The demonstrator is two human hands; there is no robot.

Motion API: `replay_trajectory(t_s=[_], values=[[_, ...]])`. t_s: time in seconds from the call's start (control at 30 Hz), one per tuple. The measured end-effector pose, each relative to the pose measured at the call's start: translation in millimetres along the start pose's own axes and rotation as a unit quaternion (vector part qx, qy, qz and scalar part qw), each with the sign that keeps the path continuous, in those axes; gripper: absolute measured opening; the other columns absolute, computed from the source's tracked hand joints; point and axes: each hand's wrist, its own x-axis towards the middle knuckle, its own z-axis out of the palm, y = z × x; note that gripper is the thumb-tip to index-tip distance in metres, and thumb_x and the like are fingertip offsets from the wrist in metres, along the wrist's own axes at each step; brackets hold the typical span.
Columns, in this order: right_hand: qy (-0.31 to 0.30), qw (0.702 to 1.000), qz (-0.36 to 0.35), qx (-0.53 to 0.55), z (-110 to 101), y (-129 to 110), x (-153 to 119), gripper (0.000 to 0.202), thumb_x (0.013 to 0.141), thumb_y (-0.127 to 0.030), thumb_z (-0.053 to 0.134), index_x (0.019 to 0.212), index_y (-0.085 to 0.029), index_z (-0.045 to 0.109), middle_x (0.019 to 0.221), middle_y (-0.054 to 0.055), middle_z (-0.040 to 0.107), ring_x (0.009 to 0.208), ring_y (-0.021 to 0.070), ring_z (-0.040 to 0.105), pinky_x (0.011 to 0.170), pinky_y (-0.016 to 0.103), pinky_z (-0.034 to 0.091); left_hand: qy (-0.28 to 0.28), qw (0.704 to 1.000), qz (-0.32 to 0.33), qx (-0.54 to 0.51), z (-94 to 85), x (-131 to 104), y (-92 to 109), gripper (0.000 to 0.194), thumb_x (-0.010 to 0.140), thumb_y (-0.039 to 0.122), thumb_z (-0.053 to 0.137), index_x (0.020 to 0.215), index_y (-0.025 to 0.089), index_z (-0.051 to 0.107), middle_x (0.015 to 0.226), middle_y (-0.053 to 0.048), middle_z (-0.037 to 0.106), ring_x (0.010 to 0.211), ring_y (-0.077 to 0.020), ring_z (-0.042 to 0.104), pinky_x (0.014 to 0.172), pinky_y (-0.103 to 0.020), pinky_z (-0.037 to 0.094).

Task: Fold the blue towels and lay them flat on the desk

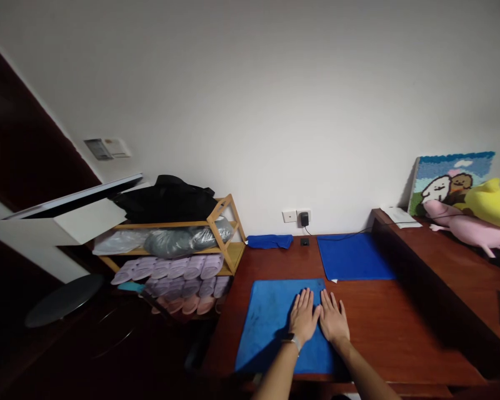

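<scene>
A light blue cloth (270,316) lies spread out on the reddish-brown desk (383,322), with some dark stains on it. Flat on its right part rests my left hand (304,319), fingers stretched out and a watch on the wrist. My right hand (333,319) lies beside it, palm down with fingers extended, over the cloth's right edge. The thumbs are close together. Behind the hands, a darker blue cloth (356,256) is laid flat on the desk. A folded blue cloth (269,241) sits at the desk's back left, by the wall.
Left of the desk stands a wooden rack (229,233) with a black bag (166,201) on top and several slippers (187,266) below. A plugged-in adapter (304,218) trails a cable. On the raised right ledge are plush toys (470,222) and a picture (450,180).
</scene>
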Motion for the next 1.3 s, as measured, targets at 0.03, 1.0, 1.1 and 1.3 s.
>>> replay_trajectory(t_s=[0.03, 1.0, 1.1, 1.3], values=[[0.002, 1.000, 0.000, -0.001, 0.5, 0.1, 0.1, 0.063, 0.102, -0.037, 0.016, 0.163, -0.021, 0.021, 0.170, -0.001, 0.017, 0.158, 0.0235, 0.010, 0.127, 0.050, 0.007, -0.008, 1.000, -0.007, -0.003, 3.0, 2.0, 0.9, 0.064, 0.107, 0.052, 0.019, 0.162, 0.020, 0.026, 0.168, -0.005, 0.030, 0.156, -0.0195, 0.025, 0.128, -0.042, 0.025], [0.005, 0.999, 0.005, 0.035, -1.6, -6.3, 50.9, 0.069, 0.102, -0.046, 0.014, 0.163, -0.013, 0.016, 0.171, 0.002, 0.014, 0.158, 0.0206, 0.009, 0.128, 0.043, 0.005, 0.043, 0.979, -0.176, 0.095, -23.4, -57.7, -165.6, 0.071, 0.104, 0.059, 0.024, 0.161, 0.018, 0.030, 0.167, -0.011, 0.032, 0.155, -0.0270, 0.028, 0.126, -0.051, 0.027], [0.005, 0.999, 0.006, 0.045, -4.3, -7.1, 50.4, 0.069, 0.102, -0.046, 0.014, 0.163, -0.013, 0.016, 0.171, 0.001, 0.014, 0.158, 0.0207, 0.009, 0.129, 0.042, 0.005, 0.033, 0.978, -0.183, 0.098, -26.1, -52.8, -167.2, 0.070, 0.104, 0.057, 0.025, 0.161, 0.015, 0.029, 0.166, -0.013, 0.034, 0.154, -0.0277, 0.030, 0.126, -0.051, 0.027], [0.009, 0.998, 0.003, 0.057, -5.5, -6.7, 53.5, 0.068, 0.102, -0.044, 0.016, 0.163, -0.013, 0.017, 0.171, 0.002, 0.015, 0.158, 0.0202, 0.009, 0.129, 0.043, 0.004, 0.046, 0.995, -0.067, 0.056, -16.7, 4.8, -93.9, 0.062, 0.107, 0.044, 0.022, 0.164, 0.021, 0.014, 0.168, -0.008, 0.028, 0.155, -0.0253, 0.026, 0.127, -0.050, 0.026]])
